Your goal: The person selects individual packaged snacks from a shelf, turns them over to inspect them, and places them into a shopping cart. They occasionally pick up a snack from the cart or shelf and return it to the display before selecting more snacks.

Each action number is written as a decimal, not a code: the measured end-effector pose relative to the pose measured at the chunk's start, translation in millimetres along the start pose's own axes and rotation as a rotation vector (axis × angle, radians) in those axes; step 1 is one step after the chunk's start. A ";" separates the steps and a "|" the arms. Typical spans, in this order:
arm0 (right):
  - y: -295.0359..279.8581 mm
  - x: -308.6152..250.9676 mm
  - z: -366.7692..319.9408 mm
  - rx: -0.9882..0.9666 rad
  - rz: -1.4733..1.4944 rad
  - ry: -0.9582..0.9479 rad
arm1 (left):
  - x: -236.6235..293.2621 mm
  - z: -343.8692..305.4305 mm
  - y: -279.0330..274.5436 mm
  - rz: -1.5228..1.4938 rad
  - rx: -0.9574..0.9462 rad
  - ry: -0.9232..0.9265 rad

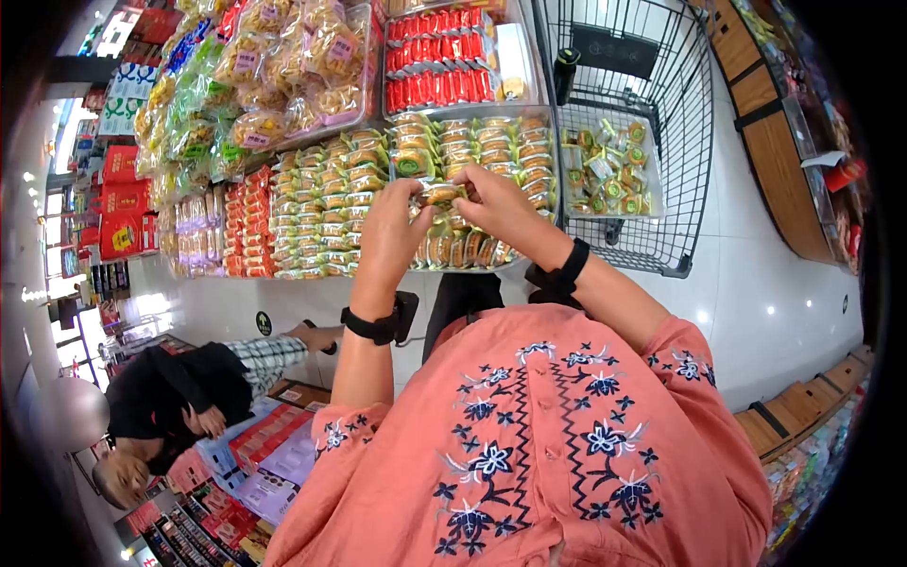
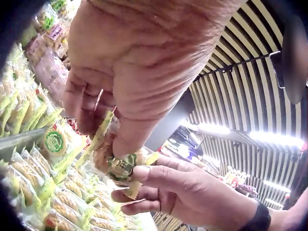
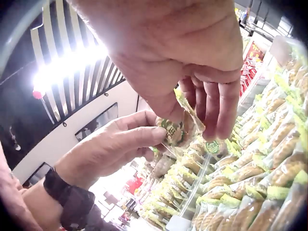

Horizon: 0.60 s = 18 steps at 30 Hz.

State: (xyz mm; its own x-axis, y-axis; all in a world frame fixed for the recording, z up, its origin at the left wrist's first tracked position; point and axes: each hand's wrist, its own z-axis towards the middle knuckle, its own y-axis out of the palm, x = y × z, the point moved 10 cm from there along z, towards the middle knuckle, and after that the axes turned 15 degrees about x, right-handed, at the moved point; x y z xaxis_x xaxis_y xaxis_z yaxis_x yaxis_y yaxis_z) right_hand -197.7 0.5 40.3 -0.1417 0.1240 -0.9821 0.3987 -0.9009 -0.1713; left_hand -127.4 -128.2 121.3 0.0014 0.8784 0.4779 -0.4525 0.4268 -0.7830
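Between my two hands is a small wrapped pastry (image 1: 440, 195) in clear film with green print and yellow-green crimped ends. My left hand (image 1: 385, 230) pinches one end between thumb and fingers, and my right hand (image 1: 503, 210) pinches the other. Seen from the left wrist, the wrapped pastry (image 2: 120, 166) shows a round brown cake behind its green label. Both thumbs press on its near face in that view. Just beneath the hands lie rows of similar wrapped pastries (image 1: 491, 144), standing packed on edge in clear bins.
Red packets (image 1: 442, 71) fill a bin at the back, with bagged snacks (image 1: 274, 66) heaped to its left. On the right, a black wire cart (image 1: 694, 142) holds a clear tray (image 1: 658, 170) of wrapped pastries. Another person (image 1: 179, 387) is at the lower left beside stacked boxes.
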 end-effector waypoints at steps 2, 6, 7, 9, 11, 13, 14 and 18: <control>5.0 -6.9 7.8 0.067 -0.111 -0.125 | -8.7 8.1 1.2 0.007 -0.010 -0.002; 24.8 3.4 22.5 0.127 -0.183 -0.152 | -41.3 18.6 13.8 0.052 -0.050 0.045; 31.5 9.7 25.1 0.083 -0.122 -0.038 | -49.3 20.8 15.7 0.058 -0.048 0.045; 41.9 17.3 33.3 0.099 -0.151 0.000 | -63.0 25.9 19.1 0.094 -0.054 0.043; 47.5 21.7 34.9 0.151 -0.187 -0.014 | -73.1 28.8 23.6 0.101 -0.039 0.075; 52.1 26.1 40.2 0.189 -0.254 -0.044 | -82.5 32.5 27.0 0.139 -0.027 0.098; 53.6 28.5 42.5 0.207 -0.288 -0.060 | -86.3 33.3 29.1 0.171 -0.026 0.104; 58.3 42.5 49.0 0.226 -0.327 -0.029 | -90.0 35.8 35.1 0.276 -0.038 0.132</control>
State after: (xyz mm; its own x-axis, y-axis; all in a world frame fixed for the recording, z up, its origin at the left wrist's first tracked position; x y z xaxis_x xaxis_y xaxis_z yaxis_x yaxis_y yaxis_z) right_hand -224.9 -67.2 -7.6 -0.2551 0.4104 -0.8755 0.1190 -0.8853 -0.4496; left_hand -175.4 -200.0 65.1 0.0007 0.9815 0.1914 -0.4178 0.1742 -0.8917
